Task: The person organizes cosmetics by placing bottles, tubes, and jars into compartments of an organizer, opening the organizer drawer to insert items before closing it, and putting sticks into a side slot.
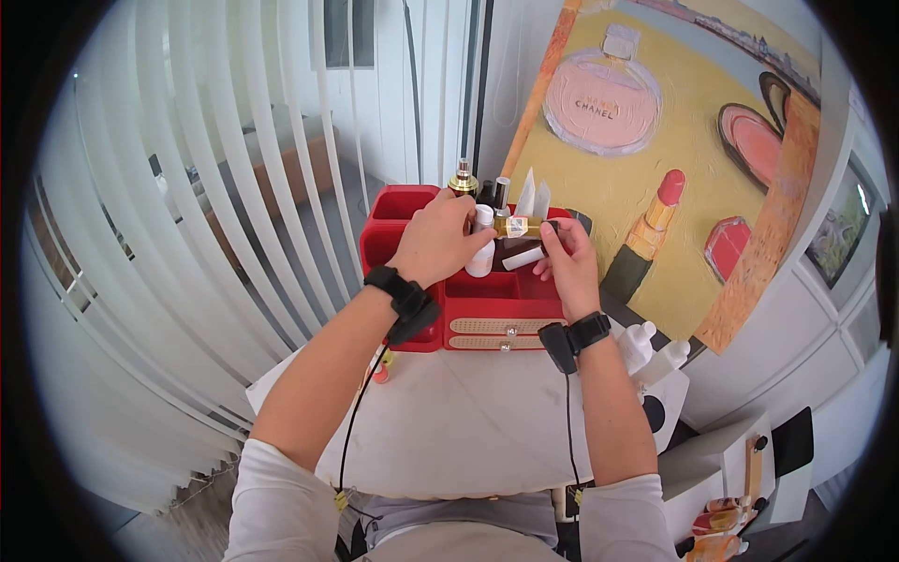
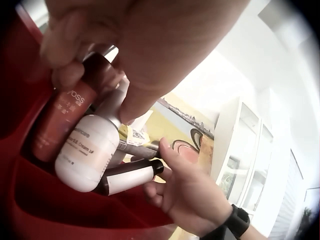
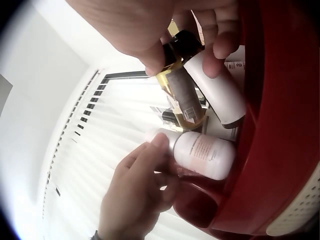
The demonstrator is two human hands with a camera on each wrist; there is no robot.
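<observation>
My left hand holds a white BB cream bottle by its cap, with the thumb against it. Its other fingers reach over a reddish-brown bottle right beside the cream. Between the thumb and fingers of my right hand is the black cap of a golden-yellow bottle, which lies almost level in the head view. A dark bottle with a white label sits just under that hand, a fingertip against it. Both hands work over a red organizer.
Taller bottles, including a gold-collared one, stand at the organizer's back. Its woven-front drawers face me. White bottles stand right on the marble-look table; a small coral bottle is at left. A cosmetics painting leans behind.
</observation>
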